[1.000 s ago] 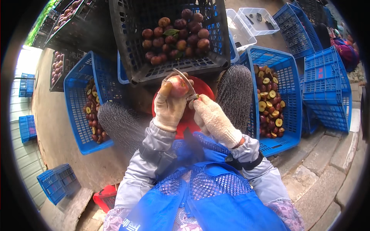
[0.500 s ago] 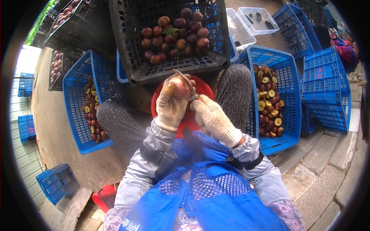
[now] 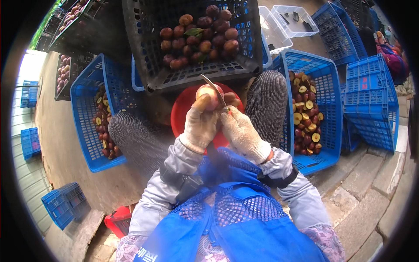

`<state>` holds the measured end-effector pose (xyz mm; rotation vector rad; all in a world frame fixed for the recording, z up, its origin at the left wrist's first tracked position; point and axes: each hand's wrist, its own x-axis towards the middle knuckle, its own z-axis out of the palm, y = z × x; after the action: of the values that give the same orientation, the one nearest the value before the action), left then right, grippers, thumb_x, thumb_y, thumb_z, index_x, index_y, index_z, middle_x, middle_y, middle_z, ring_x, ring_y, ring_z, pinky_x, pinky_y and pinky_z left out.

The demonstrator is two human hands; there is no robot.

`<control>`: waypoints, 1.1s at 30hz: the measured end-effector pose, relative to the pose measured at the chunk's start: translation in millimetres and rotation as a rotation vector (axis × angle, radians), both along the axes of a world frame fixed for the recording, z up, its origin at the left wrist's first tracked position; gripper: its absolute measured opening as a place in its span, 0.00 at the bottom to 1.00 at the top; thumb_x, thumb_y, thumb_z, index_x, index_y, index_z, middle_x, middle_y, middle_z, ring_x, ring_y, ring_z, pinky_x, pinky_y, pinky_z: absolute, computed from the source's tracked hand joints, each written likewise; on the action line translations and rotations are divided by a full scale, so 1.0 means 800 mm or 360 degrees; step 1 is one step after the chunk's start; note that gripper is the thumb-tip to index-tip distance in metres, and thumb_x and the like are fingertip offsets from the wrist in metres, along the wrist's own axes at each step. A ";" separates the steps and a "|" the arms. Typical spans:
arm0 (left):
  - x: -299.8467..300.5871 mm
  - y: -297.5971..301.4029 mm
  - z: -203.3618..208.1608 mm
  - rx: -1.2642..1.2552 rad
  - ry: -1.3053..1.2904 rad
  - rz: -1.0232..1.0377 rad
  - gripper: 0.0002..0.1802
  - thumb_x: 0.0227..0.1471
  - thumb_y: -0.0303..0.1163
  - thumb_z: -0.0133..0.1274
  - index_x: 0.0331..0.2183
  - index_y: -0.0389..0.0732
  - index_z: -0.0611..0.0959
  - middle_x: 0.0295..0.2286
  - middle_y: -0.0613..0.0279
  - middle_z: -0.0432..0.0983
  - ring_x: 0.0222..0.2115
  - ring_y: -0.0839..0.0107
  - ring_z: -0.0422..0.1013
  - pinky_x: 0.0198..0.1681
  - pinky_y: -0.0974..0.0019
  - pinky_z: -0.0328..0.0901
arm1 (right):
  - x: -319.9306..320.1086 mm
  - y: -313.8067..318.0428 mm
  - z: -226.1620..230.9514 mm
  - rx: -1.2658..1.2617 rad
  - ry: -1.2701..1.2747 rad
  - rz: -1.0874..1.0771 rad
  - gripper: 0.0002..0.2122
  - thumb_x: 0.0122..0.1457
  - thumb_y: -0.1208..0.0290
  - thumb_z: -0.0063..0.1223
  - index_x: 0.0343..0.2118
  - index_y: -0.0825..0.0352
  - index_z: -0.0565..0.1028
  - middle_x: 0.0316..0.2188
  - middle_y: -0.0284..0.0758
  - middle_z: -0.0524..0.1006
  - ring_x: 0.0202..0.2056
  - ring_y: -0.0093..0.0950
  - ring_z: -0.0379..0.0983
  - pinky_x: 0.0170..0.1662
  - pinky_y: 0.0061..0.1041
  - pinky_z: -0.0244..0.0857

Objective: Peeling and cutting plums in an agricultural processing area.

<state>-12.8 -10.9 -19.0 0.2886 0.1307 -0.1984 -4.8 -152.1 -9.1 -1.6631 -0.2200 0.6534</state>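
Observation:
My left hand (image 3: 201,125), in a stained cloth glove, holds a round reddish fruit (image 3: 208,94) over a red bowl (image 3: 183,114) between my knees. My right hand (image 3: 241,133), also gloved, grips a small curved knife (image 3: 214,88) whose blade lies against the fruit. Just beyond the bowl stands a black crate (image 3: 150,65) with several whole dark red fruits (image 3: 198,37).
A blue basket (image 3: 329,83) on my right holds several halved fruits showing yellow flesh. A blue basket (image 3: 85,131) on my left holds more fruit pieces. Stacked blue baskets (image 3: 371,105) stand far right, clear plastic boxes (image 3: 290,19) at the top, small blue crates (image 3: 65,203) lower left.
Both hands stay over the red bowl; the knife blade has shifted slightly along the fruit as the left hand turns it.

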 end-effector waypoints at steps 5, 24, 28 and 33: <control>-0.003 0.028 0.017 0.0621 -0.0135 -0.0128 0.23 0.46 0.34 0.55 0.44 0.39 0.70 0.41 0.53 0.70 0.43 0.63 0.68 0.48 0.59 0.62 | 0.016 -0.012 0.015 0.0103 -0.0091 0.0201 0.11 0.60 0.71 0.42 0.41 0.72 0.69 0.32 0.45 0.74 0.34 0.38 0.73 0.36 0.30 0.66; -0.012 0.022 0.031 0.1304 0.0027 0.0101 0.34 0.34 0.14 0.58 0.46 0.35 0.65 0.44 0.51 0.67 0.45 0.62 0.67 0.48 0.65 0.64 | 0.056 -0.020 0.007 -0.0165 -0.0464 0.0698 0.08 0.57 0.67 0.48 0.27 0.65 0.66 0.17 0.38 0.69 0.20 0.33 0.70 0.24 0.29 0.60; -0.014 0.021 0.008 0.0523 0.0057 0.0117 0.34 0.40 0.28 0.56 0.50 0.35 0.62 0.47 0.46 0.64 0.51 0.53 0.62 0.55 0.54 0.56 | 0.038 -0.016 -0.015 -0.0161 -0.0547 0.0486 0.09 0.57 0.65 0.47 0.29 0.66 0.67 0.16 0.41 0.70 0.20 0.38 0.70 0.23 0.33 0.61; -0.015 0.028 0.003 0.1165 0.0054 0.0215 0.34 0.37 0.21 0.56 0.48 0.35 0.61 0.45 0.48 0.66 0.47 0.59 0.65 0.50 0.60 0.62 | 0.037 -0.018 -0.001 -0.0521 -0.0477 0.0568 0.10 0.58 0.64 0.46 0.29 0.67 0.67 0.16 0.44 0.70 0.20 0.40 0.71 0.23 0.34 0.61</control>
<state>-24.8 11.7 -16.2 1.0021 0.2540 -0.0127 24.6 -166.7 -10.1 -2.0598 -0.6662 0.7300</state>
